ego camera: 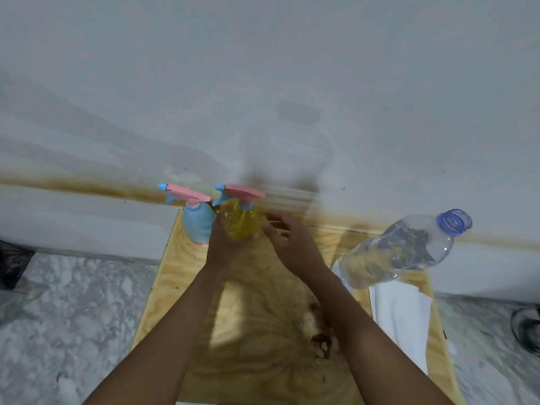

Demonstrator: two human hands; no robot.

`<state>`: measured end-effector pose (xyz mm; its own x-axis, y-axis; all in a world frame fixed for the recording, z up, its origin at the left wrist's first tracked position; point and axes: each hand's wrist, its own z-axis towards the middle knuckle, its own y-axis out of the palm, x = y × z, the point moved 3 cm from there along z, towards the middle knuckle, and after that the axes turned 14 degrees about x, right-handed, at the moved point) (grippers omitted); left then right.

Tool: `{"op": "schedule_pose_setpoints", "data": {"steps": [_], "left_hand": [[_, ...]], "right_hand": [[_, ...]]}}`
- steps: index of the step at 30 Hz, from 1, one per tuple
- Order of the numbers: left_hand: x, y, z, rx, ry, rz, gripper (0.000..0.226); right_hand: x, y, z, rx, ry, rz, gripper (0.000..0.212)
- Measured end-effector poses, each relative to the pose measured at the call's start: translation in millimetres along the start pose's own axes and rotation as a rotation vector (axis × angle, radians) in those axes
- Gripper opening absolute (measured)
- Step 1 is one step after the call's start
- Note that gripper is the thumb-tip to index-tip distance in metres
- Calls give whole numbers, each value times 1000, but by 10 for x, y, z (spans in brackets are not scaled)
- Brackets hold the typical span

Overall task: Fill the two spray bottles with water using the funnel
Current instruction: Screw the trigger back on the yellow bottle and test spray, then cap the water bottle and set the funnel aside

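Two spray bottles stand at the far end of the wooden table (pixel 181 273), both with pink and blue trigger heads. The blue spray bottle (pixel 197 225) is on the left. Beside it the yellow spray bottle (pixel 241 223) is held low on its body by my left hand (pixel 223 244), fingers curled round it. My right hand (pixel 289 238) hovers just right of the yellow bottle, fingers spread and a little blurred, holding nothing. A large clear water bottle (pixel 403 248), uncapped and partly filled, stands at the right. No funnel is in view.
White paper sheets (pixel 403 320) lie on the table's right side below the water bottle. A dark stain (pixel 321 340) marks the wood near my right forearm. A white wall stands close behind the table. Marble floor lies on both sides, with a dark bag (pixel 13 267) at far left.
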<state>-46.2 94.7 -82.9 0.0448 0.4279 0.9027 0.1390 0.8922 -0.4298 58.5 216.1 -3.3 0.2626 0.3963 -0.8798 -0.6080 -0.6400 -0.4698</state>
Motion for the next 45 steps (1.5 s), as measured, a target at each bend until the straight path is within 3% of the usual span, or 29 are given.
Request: {"op": "schedule_pose_setpoints", "data": {"steps": [3,6,10,13,16,19,24,32,40,45], "left_hand": [[90,-122,-251,23,-28,-12,85],[148,-153,-686,66,-89,-51,75],[527,105,-1226,-94,-80,-150,67],[1105,351,-1528,-264,84,-213,77],[1669,554,-1721,-376,266,-187,94],[2050,724,-1813,-382,336,-170,105],[2181,922,-1876,-332,208,-244,86],[2157,980,-1840,-238,257,-149,74],[2185,976,-1870,-227,250,-121,73],[2174,981,-1868,-224,248,-113,73]], "right_hand": [[39,-427,-349,70,-45,-1,22],[167,-910,-711,179,-67,-26,19],[507,-1484,-1094,311,35,-106,22],[829,-1791,-1299,328,98,-186,17],[1162,-1949,-1442,291,190,-268,15],[1510,-1920,-1535,191,251,-372,20],[1858,-1715,-1581,-44,298,-537,40],[1894,-1544,-1513,-148,106,-818,38],[1949,-1588,-1479,-128,53,-755,33],[1756,-1859,-1419,60,107,-382,33]]}}
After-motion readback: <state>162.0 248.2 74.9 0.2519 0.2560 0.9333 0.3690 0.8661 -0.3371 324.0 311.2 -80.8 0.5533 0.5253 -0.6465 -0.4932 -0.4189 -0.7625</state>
